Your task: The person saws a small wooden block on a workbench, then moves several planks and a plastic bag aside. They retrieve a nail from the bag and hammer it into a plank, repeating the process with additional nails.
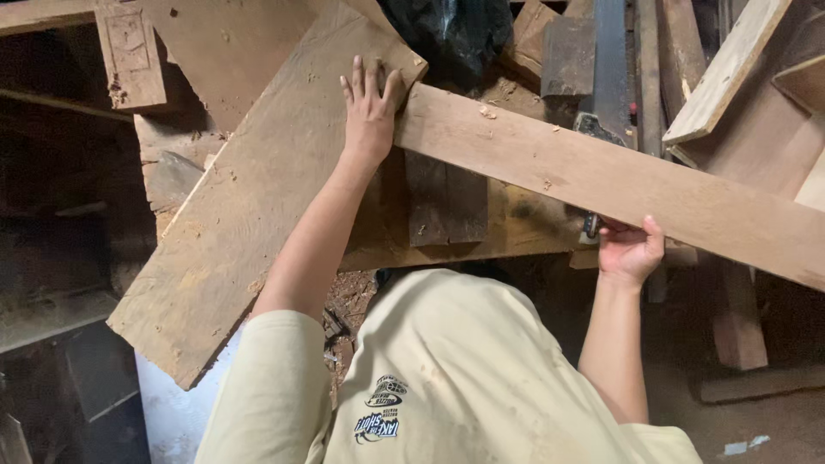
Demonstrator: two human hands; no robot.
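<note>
Cream-coloured shirt fabric (pixel 464 369) fills the bottom of the view, closest to the camera, with both bare forearms reaching up out of its short sleeves. Beyond it lies the long plank (pixel 601 176), pale brown and dusted with wood chips, running at a slant from the middle of the view down toward the right edge. At its upper end the left hand (pixel 371 107) lies flat with fingers spread — palm down where the plank's end meets a wide board (pixel 249 206) that slopes away to the lower left. The right hand (pixel 632 249) curls around the plank's near edge from below, thumb on the top face, fingers hidden underneath. Just beside that hand a dark metal clamp piece (pixel 593 225) sticks out under the plank. Further out, a black plastic bag (pixel 451 30) sits at the top, and stacked timber offcuts (pixel 730 69) crowd the right side — some pale, some dark.
</note>
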